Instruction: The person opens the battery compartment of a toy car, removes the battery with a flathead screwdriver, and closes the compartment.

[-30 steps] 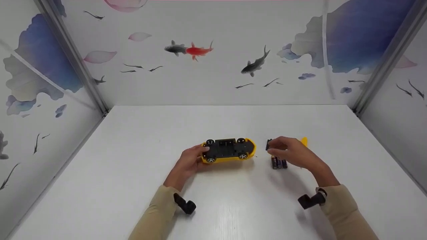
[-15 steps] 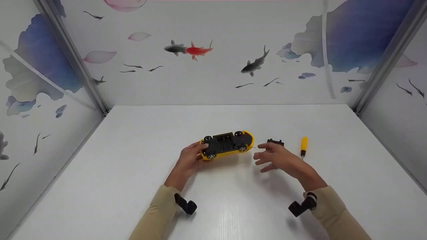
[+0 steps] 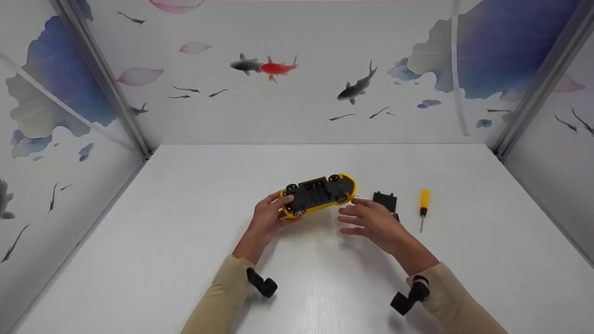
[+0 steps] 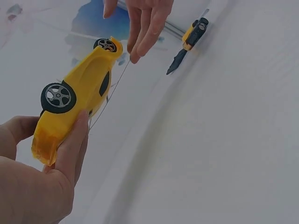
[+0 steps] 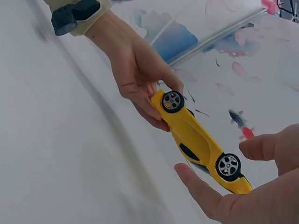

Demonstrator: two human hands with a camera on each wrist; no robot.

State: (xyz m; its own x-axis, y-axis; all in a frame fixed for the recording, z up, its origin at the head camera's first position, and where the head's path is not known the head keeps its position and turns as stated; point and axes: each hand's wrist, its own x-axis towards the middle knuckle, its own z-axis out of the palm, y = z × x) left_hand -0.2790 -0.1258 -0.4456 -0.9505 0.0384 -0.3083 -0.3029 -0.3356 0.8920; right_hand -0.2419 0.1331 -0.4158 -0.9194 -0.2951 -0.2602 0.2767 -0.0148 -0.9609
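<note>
My left hand (image 3: 267, 215) grips one end of a yellow toy car (image 3: 320, 194), which is upside down and raised over the table. Its black underside shows an open battery compartment (image 3: 316, 191). The thumb lies on the underside, with the fingers beneath the body. My right hand (image 3: 373, 222) is spread beside the car's other end and holds nothing. In the right wrist view, its thumb and fingers stand either side of the car (image 5: 196, 140). A thin wire (image 4: 110, 95) runs alongside the car in the left wrist view.
Right of the car lies a black battery cover (image 3: 384, 201). Batteries (image 3: 396, 216) are mostly hidden behind my right hand. Farther right lies a screwdriver (image 3: 424, 204) with a yellow handle. Printed walls (image 3: 297, 120) enclose the white table (image 3: 209, 176) at the back and sides.
My right hand has left the batteries and cover and moved left toward the car, its fingers spreading. The car has tilted, its right end rising, still in my left hand.
</note>
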